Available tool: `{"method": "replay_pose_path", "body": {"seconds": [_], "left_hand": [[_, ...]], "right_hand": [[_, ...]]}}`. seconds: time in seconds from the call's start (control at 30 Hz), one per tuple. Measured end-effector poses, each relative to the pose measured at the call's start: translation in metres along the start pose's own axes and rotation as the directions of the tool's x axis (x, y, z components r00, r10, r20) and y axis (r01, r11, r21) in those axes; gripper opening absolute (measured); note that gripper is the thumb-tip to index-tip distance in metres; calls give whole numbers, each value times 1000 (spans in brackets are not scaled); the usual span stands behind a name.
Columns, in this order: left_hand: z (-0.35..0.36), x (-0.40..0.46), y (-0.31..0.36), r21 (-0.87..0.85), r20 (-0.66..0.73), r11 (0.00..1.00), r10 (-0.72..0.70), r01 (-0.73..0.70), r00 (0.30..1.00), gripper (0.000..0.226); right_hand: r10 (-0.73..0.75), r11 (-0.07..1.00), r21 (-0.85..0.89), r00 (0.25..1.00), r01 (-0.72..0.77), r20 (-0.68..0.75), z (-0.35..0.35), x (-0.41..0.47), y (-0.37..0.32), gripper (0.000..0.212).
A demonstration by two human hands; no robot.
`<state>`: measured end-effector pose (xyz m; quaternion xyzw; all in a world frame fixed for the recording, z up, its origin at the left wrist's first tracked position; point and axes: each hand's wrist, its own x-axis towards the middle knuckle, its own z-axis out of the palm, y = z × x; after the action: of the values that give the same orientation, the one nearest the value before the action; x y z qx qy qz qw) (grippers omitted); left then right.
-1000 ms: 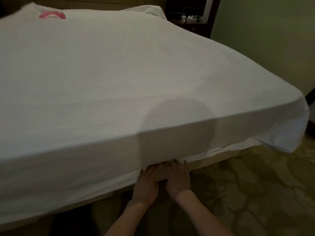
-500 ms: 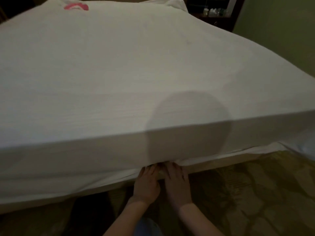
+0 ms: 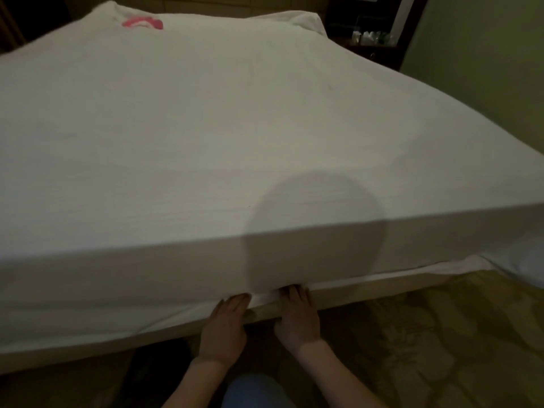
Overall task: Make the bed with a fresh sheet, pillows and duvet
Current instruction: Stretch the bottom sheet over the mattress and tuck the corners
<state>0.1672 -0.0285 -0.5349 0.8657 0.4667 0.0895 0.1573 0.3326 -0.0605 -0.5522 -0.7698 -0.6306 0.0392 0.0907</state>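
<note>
Right, tucking stage. White sheet is spread flat over the mattress and drapes down the near side, and both hands are low at the bottom edge of that drape, where the mattress meets the bed base.

Left hand: palm down, fingers straight and together, tips pushed in at the hem. Flat, not gripping anything. Right hand: same posture, flat and open, fingertips disappearing under the fabric edge just beside the left. I'd say the flat shape is deliberate, since a flat hand slides into the gap and carries the loose hem in with it, where a fist would jam.

Hands sit close together, likely so one short stretch gets packed tight before moving along.

Status by eye:
- Top surface smooth, few wrinkles.
- Hem to the left of the hands hangs loose below the mattress line, not tucked yet.
- Hem to the right also shows as a slack white strip, and the near-right corner sags toward the carpet.
- Pillow sits at the far right corner of the bed; a pink item lies near the far left, too blurred to identify.
- No duvet in view.

So early in the job: sheet on, edges mostly untucked.

Risk: pushing too hard here could drag the top surface and pull slack from the far side.
</note>
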Motion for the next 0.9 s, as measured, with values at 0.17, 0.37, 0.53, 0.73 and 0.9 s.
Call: {"method": "replay_pose_path", "body": {"seconds": [0.17, 0.37, 0.53, 0.73, 0.9], "left_hand": [[0, -2, 6, 12, 54, 999, -44, 43, 998, 68], [0, -36, -22, -9, 31, 987, -163, 163, 986, 64], [-12, -52, -55, 24, 71, 985, -173, 171, 982, 56], [-14, -42, -63, 148, 90, 983, -120, 106, 989, 61], [-28, -35, -49, 112, 87, 981, -167, 157, 982, 60]], "right_hand": [[-198, 979, 23, 974, 201, -107, 3, -23, -24, 74], [-198, 978, 50, 977, 202, -81, 12, -20, -63, 75], [-220, 974, 40, 971, 224, -98, 20, -24, -66, 83], [-183, 983, -2, 982, 184, -42, 24, -17, -74, 97], [-164, 986, -2, 986, 164, -24, 23, -14, -79, 98]]}}
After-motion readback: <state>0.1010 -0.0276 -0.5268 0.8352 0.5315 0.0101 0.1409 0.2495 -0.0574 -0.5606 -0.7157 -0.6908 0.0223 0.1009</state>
